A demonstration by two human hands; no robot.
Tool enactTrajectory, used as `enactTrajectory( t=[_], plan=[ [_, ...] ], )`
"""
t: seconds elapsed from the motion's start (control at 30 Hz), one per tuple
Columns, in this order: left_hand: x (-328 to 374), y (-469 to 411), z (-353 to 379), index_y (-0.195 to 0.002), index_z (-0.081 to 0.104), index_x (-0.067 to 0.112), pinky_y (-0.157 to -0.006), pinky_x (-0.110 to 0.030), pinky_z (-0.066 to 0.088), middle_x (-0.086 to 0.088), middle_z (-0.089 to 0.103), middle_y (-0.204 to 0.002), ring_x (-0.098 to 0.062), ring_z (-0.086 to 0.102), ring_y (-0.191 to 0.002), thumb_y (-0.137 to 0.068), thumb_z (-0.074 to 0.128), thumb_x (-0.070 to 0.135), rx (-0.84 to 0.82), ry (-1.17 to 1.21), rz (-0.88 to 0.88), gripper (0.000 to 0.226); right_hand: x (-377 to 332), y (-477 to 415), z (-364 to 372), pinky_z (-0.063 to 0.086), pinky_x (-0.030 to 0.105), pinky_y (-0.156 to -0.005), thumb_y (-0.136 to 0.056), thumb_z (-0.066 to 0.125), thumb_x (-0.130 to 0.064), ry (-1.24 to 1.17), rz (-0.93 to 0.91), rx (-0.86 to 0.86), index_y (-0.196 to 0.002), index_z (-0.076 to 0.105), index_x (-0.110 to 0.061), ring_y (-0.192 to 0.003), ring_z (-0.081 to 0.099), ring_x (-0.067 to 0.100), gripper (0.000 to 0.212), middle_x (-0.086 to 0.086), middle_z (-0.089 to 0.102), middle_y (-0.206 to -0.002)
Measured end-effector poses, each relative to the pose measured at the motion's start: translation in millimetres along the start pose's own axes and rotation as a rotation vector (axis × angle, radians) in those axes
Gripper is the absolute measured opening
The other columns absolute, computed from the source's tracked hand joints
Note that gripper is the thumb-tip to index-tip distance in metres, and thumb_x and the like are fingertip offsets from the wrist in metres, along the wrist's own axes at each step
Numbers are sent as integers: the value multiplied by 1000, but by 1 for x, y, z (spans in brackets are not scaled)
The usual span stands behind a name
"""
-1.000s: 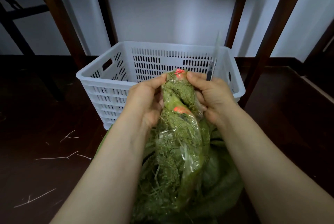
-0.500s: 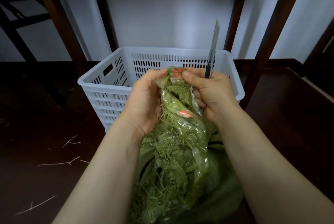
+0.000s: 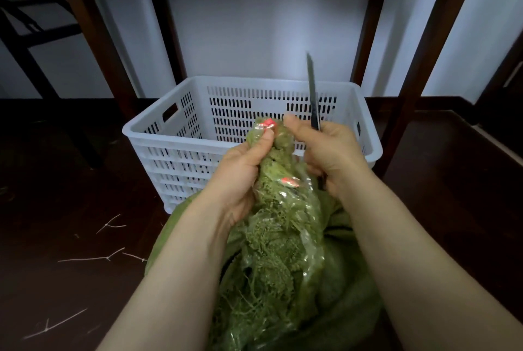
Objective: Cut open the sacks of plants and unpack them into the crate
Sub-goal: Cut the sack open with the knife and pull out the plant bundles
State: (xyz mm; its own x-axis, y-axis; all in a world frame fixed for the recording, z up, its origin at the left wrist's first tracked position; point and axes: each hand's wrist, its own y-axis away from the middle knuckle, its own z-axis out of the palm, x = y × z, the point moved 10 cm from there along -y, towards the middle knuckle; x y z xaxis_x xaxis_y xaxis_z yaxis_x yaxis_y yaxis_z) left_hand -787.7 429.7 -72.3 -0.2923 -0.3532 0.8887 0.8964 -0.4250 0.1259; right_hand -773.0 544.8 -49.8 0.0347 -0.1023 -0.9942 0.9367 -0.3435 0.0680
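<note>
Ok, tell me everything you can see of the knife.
The knife has a long, narrow, dark blade, seemingly metal, pointing almost straight up, its tip above the white crate's far rim. The right hand grips its handle, mostly hidden; a dark end pokes out below the palm. The blade touches nothing else.

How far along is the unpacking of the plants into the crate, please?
Done: the green sack looks open, a clear bag of plants raised from it. In hand: the left hand grips the bag's top, the right hand holds the knife, blade up. Left: cutting that bag and filling the crate, where no plants show.
</note>
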Motion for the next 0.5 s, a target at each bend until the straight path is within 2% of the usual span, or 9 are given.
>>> enactTrajectory(
  t=[0.03, 0.07, 0.13, 0.2, 0.27, 0.37, 0.5],
  plan=[
    [4, -1, -9, -119, 58, -3, -73, -42, 58, -17, 69, -90, -27, 67, -75, -92, 54, 20, 33, 3, 26, 36, -2, -1, -2, 26, 19, -35, -84, 59, -54, 43, 13, -36, -99, 66, -12, -35, 35, 3, 45, -4, 54, -68],
    [10, -2, -18, -120, 56, -2, -70, -42, 58, -15, 68, -86, -25, 67, -71, -92, 55, 19, 57, 13, 59, 35, -5, -1, -5, 24, 20, -36, -87, 49, -60, 68, 19, -71, -104, 65, -14, -37, 32, 5, 52, -3, 53, -68],
    [22, -3, -33, -117, 54, 2, -61, -38, 59, -11, 67, -80, -22, 66, -64, -90, 57, 14, 90, 34, 107, 30, -13, -1, -12, 23, 22, -39, -98, 38, -49, 172, 0, -141, -104, 65, -16, -41, 30, 7, 42, -4, 49, -60],
    [29, -2, -40, -110, 54, 4, -56, -33, 57, -10, 65, -77, -19, 65, -59, -88, 57, 7, 106, 7, 127, 22, -20, 4, -14, 25, 23, -44, -100, 43, -31, 398, -62, -203, -98, 65, -16, -46, 32, 8, 27, -5, 46, -56],
    [32, 0, -45, -100, 53, 4, -52, -30, 56, -12, 63, -73, -18, 64, -55, -88, 53, -2, 142, -24, 135, 13, -19, 10, -5, 28, 23, -42, -97, 51, -22, 506, -81, -310, -92, 66, -13, -45, 37, 8, 18, -4, 46, -55],
    [32, -1, -47, -98, 51, 6, -50, -29, 55, -13, 62, -71, -18, 63, -52, -89, 48, -6, 178, -92, 163, 15, -11, 22, 11, 30, 18, -33, -95, 56, -18, 555, -20, -470, -92, 64, -6, -36, 42, 10, 14, 3, 56, -57],
    [34, -1, -47, -103, 52, 6, -48, -29, 52, -12, 61, -74, -17, 60, -50, -90, 49, -5, 192, -167, 213, 18, -8, 21, 12, 21, 15, -34, -92, 60, -20, 604, 8, -464, -83, 66, -15, -33, 31, 8, 11, 7, 60, -61]
  ],
)
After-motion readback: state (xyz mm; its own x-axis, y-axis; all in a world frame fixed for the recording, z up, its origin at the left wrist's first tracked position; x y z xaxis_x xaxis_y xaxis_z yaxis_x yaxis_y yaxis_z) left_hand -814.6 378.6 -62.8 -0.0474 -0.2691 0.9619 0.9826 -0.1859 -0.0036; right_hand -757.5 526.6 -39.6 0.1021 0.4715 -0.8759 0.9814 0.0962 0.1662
